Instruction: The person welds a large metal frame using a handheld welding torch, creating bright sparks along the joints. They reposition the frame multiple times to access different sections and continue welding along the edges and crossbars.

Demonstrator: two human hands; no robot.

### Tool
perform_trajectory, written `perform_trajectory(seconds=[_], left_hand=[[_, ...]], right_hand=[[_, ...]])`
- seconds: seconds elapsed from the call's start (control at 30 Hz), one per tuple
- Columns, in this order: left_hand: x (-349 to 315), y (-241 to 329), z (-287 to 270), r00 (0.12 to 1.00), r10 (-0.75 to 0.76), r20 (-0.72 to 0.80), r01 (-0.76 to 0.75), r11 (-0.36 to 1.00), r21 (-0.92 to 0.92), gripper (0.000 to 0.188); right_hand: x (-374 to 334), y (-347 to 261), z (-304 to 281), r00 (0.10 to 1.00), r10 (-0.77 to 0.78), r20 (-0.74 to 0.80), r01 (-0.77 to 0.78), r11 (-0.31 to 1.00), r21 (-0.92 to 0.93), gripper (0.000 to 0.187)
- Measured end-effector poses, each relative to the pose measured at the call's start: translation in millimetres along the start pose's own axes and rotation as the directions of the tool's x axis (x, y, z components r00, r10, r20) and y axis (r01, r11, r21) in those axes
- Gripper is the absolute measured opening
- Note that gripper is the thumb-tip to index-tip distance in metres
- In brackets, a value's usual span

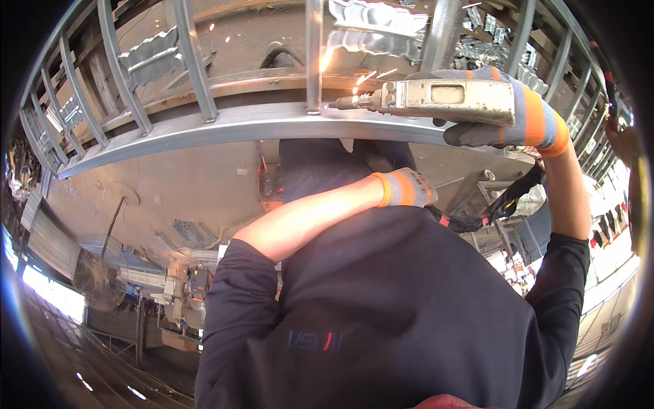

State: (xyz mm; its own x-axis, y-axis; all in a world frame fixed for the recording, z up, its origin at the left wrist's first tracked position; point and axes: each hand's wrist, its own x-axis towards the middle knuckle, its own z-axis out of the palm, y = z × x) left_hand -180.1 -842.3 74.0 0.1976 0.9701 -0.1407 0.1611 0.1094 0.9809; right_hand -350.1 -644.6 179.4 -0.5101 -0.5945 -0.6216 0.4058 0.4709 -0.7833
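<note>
My right hand (538, 119), in a grey and orange glove, is closed around a boxy, worn beige welding gun (443, 99). The gun points left. Its nozzle tip reaches the joint where an upright square tube (314, 54) meets the long rail (252, 126) of a galvanised steel frame. Bright sparks fly above the nozzle. My left hand (411, 189), gloved alike, lies across the front of my body below the rail. Its fingers curl away from view beside a black cable (466, 223); what they hold is hidden.
More upright tubes (194, 61) stand along the rail to the left. Beyond them lie shiny corrugated metal pieces (378, 41) and a brown steel beam (259, 83). A round pedestal fan (102, 281) stands at lower left, near a cluttered bench (180, 290).
</note>
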Motion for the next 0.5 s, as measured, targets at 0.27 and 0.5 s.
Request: perform_trajectory(seconds=[0.27,0.5], left_hand=[[72,26,-8,0.996,0.002,0.086,0.003,0.998,-0.059,0.041],[110,27,15,1.000,0.004,0.004,-0.004,0.997,0.075,0.017]], right_hand=[[-72,16,-40,0.968,0.252,-0.008,-0.251,0.959,-0.132,0.048],[-91,56,-46,0.951,0.305,0.048,-0.301,0.950,-0.082,0.044]])
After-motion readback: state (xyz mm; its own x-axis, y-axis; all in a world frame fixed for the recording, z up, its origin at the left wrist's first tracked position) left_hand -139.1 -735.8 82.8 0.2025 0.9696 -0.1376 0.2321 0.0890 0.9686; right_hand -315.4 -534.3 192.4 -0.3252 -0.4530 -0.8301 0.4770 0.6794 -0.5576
